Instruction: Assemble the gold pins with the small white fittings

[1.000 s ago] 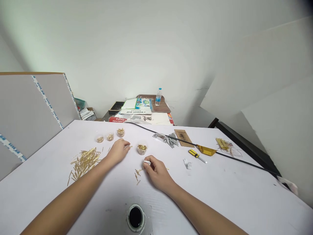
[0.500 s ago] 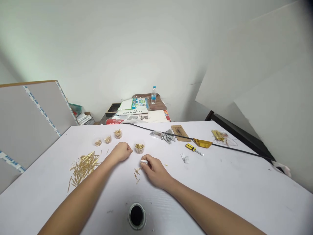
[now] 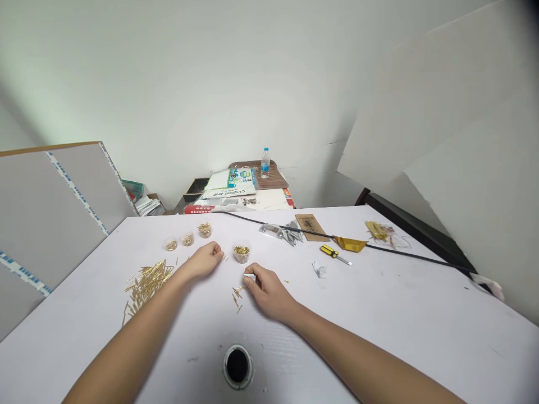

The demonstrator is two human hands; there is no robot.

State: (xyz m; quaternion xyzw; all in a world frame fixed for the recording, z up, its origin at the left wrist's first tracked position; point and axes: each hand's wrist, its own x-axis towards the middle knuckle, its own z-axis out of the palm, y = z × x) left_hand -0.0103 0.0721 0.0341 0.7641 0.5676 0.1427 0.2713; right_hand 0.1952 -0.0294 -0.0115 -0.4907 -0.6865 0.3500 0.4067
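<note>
Notably at risk: 1 clear cup (image 3: 241,259) of gold pins, frame centre, standing between 2 hands; a knuckle against its wall could tip it, mixing its contents with the loose pins (image 3: 240,309) just below. Also, a sweep of the left forearm could scatter the pin pile (image 3: 150,278), left of centre.
Right hand (image 3: 268,289), centre: thumb and forefinger pinched together on 1 small white piece (image 3: 249,275).
Left hand (image 3: 204,260), left of the cup: fingers curled inward; whether the tips meet or grip a pin cannot be told.
</note>
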